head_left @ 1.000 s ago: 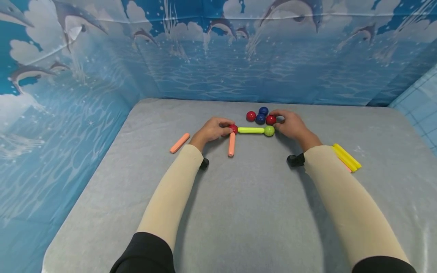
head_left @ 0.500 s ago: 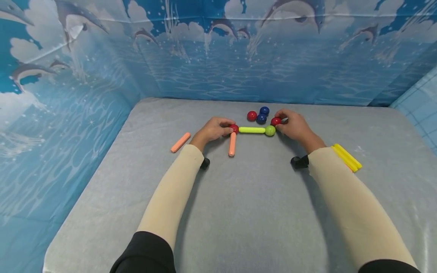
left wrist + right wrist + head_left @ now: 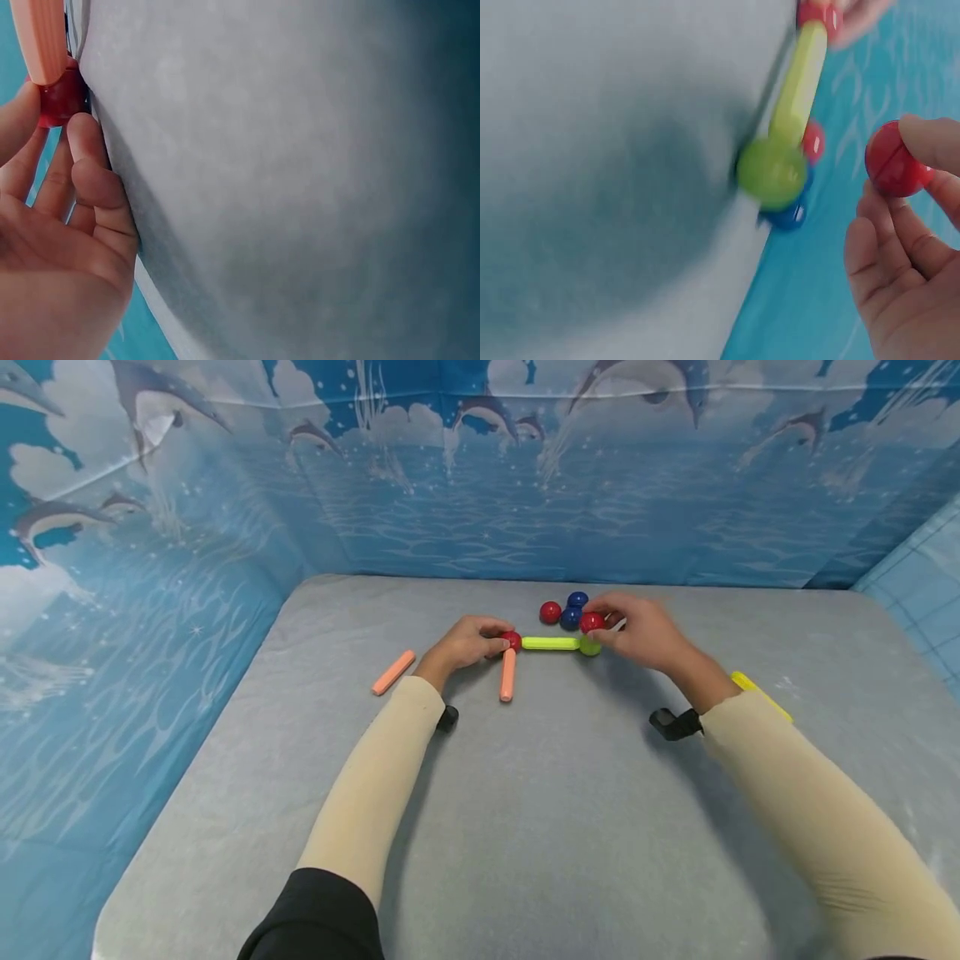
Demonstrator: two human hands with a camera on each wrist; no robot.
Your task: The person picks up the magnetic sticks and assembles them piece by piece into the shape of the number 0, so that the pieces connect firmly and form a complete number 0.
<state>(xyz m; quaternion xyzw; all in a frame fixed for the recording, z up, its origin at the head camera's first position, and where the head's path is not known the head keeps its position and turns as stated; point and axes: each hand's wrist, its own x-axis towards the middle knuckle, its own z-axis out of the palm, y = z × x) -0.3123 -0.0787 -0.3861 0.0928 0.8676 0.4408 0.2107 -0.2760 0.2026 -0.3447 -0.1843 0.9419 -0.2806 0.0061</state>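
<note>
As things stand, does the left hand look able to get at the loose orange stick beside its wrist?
Probably yes: the loose orange stick lies close by on the gray table with nothing over it. The left hand pinches a red ball, though, so it would likely have to let go first.

Three red balls (image 3: pixel 551 612), two blue balls (image 3: pixel 571 619), one green ball (image 3: pixel 590 647) — two orange rods (image 3: pixel 393 672), one lime-green rod (image 3: pixel 550 643), at least one yellow rod (image 3: pixel 752 687).
</note>
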